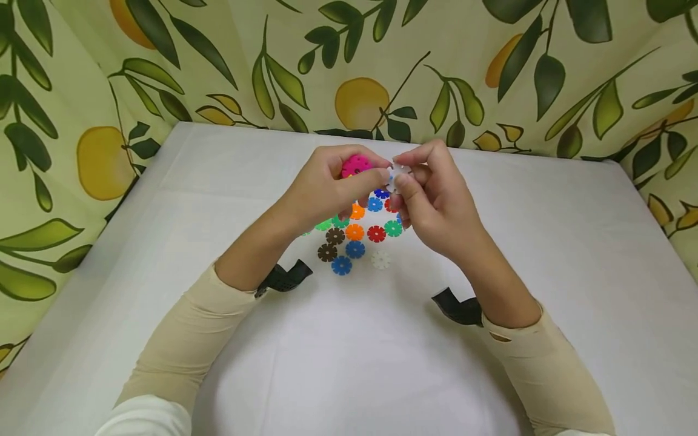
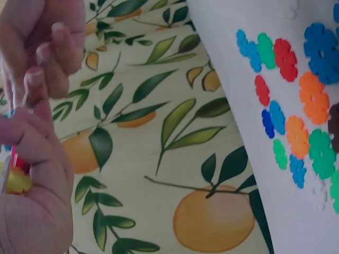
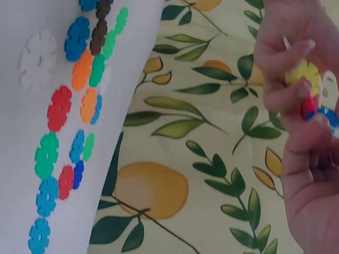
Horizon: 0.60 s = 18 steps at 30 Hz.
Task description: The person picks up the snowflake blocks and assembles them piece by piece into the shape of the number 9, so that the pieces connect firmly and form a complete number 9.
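My left hand (image 1: 332,178) grips a small joined cluster of notched plastic discs. Its pink disc (image 1: 355,165) shows behind the thumb, and a yellow disc (image 3: 303,78) and a blue disc (image 3: 329,117) appear in the right wrist view. Between thumb and fingertips, my right hand (image 1: 438,197) pinches a white notched disc (image 1: 400,178) right at the left fingertips. Both hands are raised over the far part of the table, fingertips meeting. Fingers hide part of the cluster and where the white disc meets it.
Loose flat discs lie on the white table (image 1: 349,363) below the hands, among them orange (image 1: 354,232), red (image 1: 376,234), brown (image 1: 328,252), blue (image 1: 341,265) and white (image 1: 381,260) ones. A leaf-patterned curtain (image 1: 218,66) hangs behind the table. Black mounts (image 1: 458,307) stick out at both wrists.
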{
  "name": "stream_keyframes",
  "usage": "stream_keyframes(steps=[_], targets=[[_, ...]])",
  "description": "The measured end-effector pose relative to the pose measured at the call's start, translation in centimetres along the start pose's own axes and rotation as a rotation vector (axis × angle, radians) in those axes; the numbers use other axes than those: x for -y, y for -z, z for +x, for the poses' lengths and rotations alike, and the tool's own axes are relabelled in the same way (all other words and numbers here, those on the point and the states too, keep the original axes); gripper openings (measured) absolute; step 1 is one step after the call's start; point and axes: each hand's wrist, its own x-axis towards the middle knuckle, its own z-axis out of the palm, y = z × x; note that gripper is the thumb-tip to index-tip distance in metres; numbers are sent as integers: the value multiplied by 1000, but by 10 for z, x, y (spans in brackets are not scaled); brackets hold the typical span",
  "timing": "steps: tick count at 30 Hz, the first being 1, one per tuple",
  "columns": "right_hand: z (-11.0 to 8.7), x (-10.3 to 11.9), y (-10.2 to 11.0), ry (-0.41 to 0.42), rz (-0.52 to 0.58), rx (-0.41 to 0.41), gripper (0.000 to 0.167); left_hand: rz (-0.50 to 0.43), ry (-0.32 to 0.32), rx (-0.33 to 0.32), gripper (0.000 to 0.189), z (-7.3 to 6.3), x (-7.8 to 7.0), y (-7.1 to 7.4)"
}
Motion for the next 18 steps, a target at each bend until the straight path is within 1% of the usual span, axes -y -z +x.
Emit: stream_keyframes(steps=[3, 5, 6, 7, 8, 9, 10, 11, 13, 14, 15, 16, 17, 18], targets=[[3, -5, 10, 38, 26, 36, 22, 36, 30, 25, 25, 1, -4, 6], [4, -10, 17, 25, 40, 17, 21, 42, 32, 24, 28, 2, -5, 10], [4, -13, 21, 4, 32, 3, 21, 37, 32, 22, 30, 3, -5, 12], [5, -16, 23, -25, -1, -2, 20, 30, 32, 20, 31, 3, -4, 13], [4, -19, 26, -68, -45, 10, 18, 22, 35, 19, 32, 3, -4, 14], [4, -22, 27, -125, -111, 52, 17, 9, 38, 19, 33, 3, -3, 15], [3, -25, 27, -184, -189, 124, 16, -4, 43, 23, 34, 2, -2, 15], [2, -27, 26, -243, -274, 228, 15, -22, 51, 31, 35, 2, 0, 15], [-1, -30, 20, -344, -425, 502, 17, -72, 63, 52, 34, 2, 1, 13], [-2, -31, 16, -392, -468, 636, 20, -97, 69, 61, 33, 2, 1, 12], [-3, -32, 11, -433, -498, 751, 24, -138, 80, 70, 32, 3, 1, 11], [-4, -33, 5, -466, -514, 833, 28, -184, 92, 75, 31, 4, 1, 10], [-5, -34, 0, -493, -525, 889, 31, -239, 101, 79, 30, 4, 1, 9], [-7, -35, -5, -513, -535, 921, 33, -296, 105, 82, 30, 5, 1, 8]])
